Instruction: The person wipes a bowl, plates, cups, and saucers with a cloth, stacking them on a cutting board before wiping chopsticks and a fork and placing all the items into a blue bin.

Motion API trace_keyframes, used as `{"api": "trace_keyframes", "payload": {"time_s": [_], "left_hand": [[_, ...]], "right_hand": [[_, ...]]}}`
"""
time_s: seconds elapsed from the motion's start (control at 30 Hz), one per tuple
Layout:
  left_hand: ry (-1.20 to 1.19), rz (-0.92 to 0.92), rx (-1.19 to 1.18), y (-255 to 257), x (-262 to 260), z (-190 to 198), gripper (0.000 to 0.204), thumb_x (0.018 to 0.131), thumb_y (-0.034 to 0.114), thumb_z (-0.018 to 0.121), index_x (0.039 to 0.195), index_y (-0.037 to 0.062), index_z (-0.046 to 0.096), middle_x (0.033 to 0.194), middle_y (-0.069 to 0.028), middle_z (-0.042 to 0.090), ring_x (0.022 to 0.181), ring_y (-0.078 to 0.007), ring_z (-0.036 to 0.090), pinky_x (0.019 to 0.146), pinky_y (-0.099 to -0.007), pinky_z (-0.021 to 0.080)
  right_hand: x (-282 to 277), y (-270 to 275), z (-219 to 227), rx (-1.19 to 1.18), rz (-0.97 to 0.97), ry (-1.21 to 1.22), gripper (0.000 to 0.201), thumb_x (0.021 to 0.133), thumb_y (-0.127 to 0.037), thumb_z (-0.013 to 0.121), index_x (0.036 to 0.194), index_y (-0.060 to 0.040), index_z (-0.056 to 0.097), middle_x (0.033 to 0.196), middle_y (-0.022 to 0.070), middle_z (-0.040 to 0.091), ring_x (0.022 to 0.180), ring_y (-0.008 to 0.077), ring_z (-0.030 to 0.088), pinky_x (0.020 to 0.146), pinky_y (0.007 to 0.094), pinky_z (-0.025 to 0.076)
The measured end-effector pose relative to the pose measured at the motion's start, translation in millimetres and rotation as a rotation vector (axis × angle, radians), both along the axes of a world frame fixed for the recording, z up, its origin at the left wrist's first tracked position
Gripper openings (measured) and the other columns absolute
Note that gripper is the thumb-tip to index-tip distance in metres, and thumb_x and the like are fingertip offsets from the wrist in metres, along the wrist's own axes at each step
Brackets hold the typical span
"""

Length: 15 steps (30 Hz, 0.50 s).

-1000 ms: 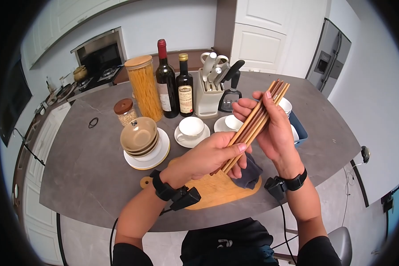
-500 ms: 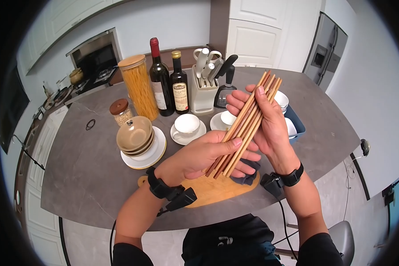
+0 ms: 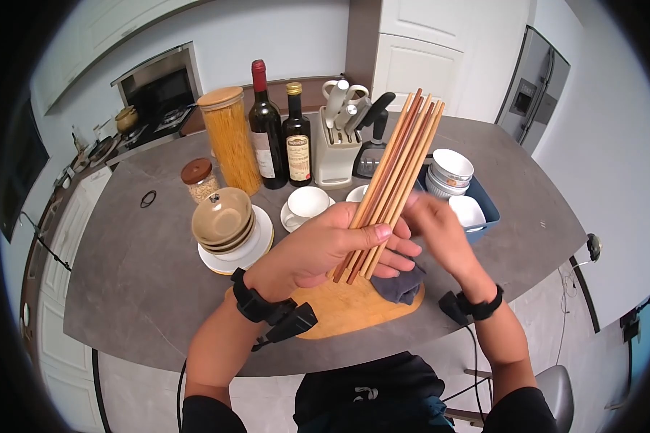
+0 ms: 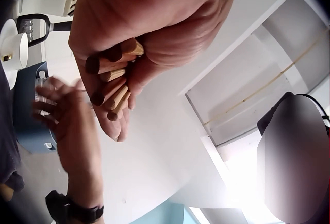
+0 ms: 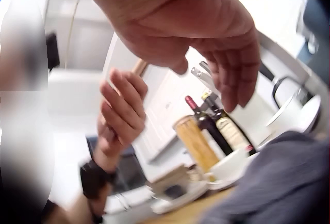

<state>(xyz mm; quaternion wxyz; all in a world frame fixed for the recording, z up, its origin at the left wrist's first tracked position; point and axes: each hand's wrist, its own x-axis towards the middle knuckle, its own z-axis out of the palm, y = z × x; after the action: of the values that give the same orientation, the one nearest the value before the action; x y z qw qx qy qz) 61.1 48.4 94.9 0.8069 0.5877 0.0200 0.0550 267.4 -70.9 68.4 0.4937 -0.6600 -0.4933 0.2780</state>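
A bundle of wooden chopsticks (image 3: 391,184), some light and some dark reddish, slants upward above the cutting board (image 3: 325,310). The left hand (image 3: 339,249) grips its lower part, thumb across the front; the left wrist view shows the stick ends (image 4: 111,79) poking out of that hand (image 4: 149,23). Just right of the bundle, the right hand (image 3: 440,231) is blurred and holds nothing. In the right wrist view this hand (image 5: 196,33) has its fingers loosely bent and apart from the sticks. A dark cloth (image 3: 399,285) lies on the board below.
Stacked bowls (image 3: 220,216) on plates stand at left, with a cup (image 3: 308,204) on a saucer nearer the middle. Behind are a pasta jar (image 3: 231,144), two bottles (image 3: 267,144) and a knife block (image 3: 336,159). A blue bin (image 3: 487,209) with white bowls (image 3: 452,167) is at right.
The right hand has let go of the chopsticks and moved down and away from their upper part. The bundle, now in the left hand alone, stands higher and more upright.
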Motion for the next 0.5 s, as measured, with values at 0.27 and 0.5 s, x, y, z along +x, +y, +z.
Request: {"api": "trace_keyframes", "payload": {"time_s": [0.27, 0.5], "left_hand": [[-0.038, 0.054, -0.010, 5, 0, -3, 0.034, 0.106, 0.025, 0.059, 0.127, -0.0017, 0.056, 0.128, -0.0273, 0.065, 0.111, -0.0312, 0.071, 0.094, -0.0405, 0.059], [-0.002, 0.052, 0.011, 2, 3, -5, 0.034, 0.106, 0.026, 0.059, 0.128, -0.0009, 0.056, 0.129, -0.0262, 0.065, 0.114, -0.0316, 0.070, 0.095, -0.0408, 0.059]], "right_hand": [[7, -28, -79, -0.249, -0.028, -0.668, 0.076, 0.077, -0.051, 0.087, 0.117, 0.0091, 0.062, 0.103, 0.0266, 0.071, 0.099, 0.0409, 0.070, 0.084, 0.0456, 0.055], [-9, -23, -53, -0.457, 0.104, -0.368, 0.066, 0.076, -0.034, 0.089, 0.119, 0.0092, 0.063, 0.100, 0.0251, 0.073, 0.091, 0.0353, 0.074, 0.083, 0.0405, 0.057]]}}
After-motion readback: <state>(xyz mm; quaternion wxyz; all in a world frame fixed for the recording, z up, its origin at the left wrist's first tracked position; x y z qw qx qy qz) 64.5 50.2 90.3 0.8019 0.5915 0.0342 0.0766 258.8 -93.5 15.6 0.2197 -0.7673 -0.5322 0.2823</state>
